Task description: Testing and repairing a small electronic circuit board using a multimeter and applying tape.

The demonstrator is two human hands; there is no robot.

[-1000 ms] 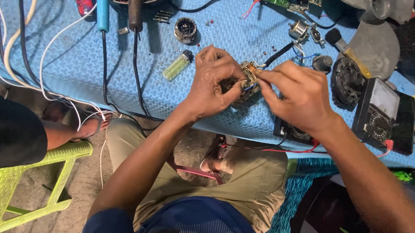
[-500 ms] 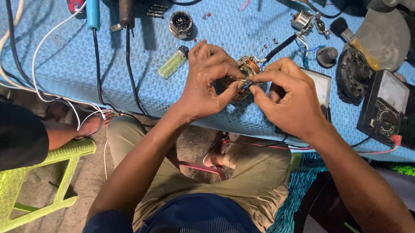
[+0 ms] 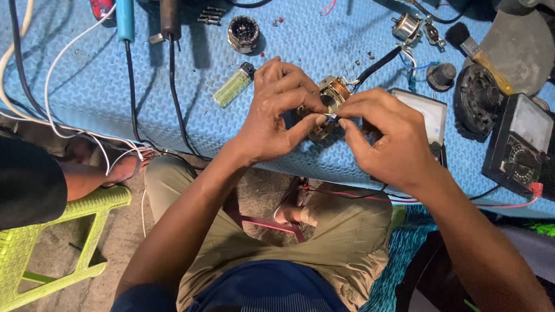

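My left hand [image 3: 276,116] grips the motor [image 3: 329,96] (brass, round); my right hand [image 3: 387,140] pinches its wire [image 3: 330,118], which I judge needs steady threading next

There is a single view, from a camera worn on the person's head, looking steeply down over the person's own forearms and lap onto the near edge of the blue textured foam-covered desk [image 3: 323,43]. It sits close enough that the two hands (left hand [image 3: 275,113], right hand [image 3: 389,140]) fill the middle of the frame, with the khaki-trousered knees [image 3: 330,246] and concrete floor [image 3: 49,305] below them. The desk's far side runs off the top edge, a lime-green plastic stool [image 3: 53,244] marks the lower left corner, and a black boxy multimeter [image 3: 526,147] lies at the right edge.
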